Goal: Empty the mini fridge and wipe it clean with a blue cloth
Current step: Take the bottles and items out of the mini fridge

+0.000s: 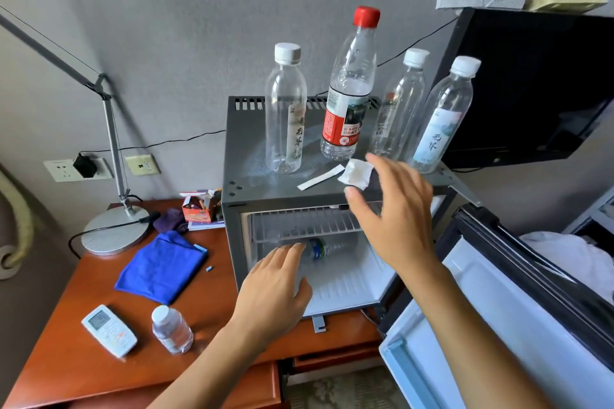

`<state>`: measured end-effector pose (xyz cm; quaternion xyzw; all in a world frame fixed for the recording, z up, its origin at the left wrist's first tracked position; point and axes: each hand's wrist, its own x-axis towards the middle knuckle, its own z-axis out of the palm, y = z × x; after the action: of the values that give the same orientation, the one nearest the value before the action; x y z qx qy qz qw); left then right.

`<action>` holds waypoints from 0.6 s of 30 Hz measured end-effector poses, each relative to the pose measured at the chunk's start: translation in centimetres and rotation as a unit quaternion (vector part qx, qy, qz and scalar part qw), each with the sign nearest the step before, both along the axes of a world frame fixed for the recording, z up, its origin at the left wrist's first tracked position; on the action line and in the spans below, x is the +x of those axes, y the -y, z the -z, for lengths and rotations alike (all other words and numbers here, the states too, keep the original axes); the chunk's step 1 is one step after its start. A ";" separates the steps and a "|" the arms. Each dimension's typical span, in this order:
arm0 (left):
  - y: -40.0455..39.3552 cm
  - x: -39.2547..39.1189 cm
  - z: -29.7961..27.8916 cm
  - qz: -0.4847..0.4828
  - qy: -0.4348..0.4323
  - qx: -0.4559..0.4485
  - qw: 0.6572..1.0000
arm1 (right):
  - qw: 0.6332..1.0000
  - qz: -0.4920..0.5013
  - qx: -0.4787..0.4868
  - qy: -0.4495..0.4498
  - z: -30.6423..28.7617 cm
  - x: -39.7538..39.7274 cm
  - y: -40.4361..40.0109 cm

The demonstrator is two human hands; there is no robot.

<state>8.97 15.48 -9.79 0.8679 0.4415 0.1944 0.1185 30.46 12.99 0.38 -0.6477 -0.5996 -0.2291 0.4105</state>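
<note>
The fridge (pixel 239 156) stands on the counter (pixel 83 368) with its door (pixel 498 325) swung wide, and four bottles stand on its top. One bottle (pixel 320 247) lies on its side inside, under the wire shelf (pixel 299 222). The cloth (pixel 162 267) lies folded on the counter, left of the fridge and apart from both hands. The left hand (pixel 272 292) reaches into the opening, fingers loosely spread and empty, tips near the lying bottle. The right hand (pixel 395 212) hovers at the fridge's top front edge, fingers wide and holding nothing, just beside a crumpled tissue (pixel 355 173).

Risk: the right hand could knock the standing bottles nearby, since they look light and nearly empty. The lying bottle may roll away from a careless grab.

The fridge's right interior is hidden behind the right hand, so more items may remain.
</note>
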 end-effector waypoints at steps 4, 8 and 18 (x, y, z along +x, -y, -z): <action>0.2 -0.8 2.6 -0.018 -0.043 -0.033 0.998 | 0.980 -0.041 0.123 -0.152 6.0 -2.0 3.2; 0.6 -0.9 5.2 -0.029 -0.083 -0.058 0.994 | 0.938 0.010 -0.192 -0.290 14.0 -3.7 3.0; 0.7 -0.6 6.6 -0.070 -0.083 -0.076 0.991 | 0.838 -0.064 -0.518 -0.161 19.8 -8.0 -14.0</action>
<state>8.40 14.81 -16.36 0.8363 0.5233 0.0951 0.1332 22.48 27.00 -19.47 -0.7539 -0.5960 0.2489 0.1199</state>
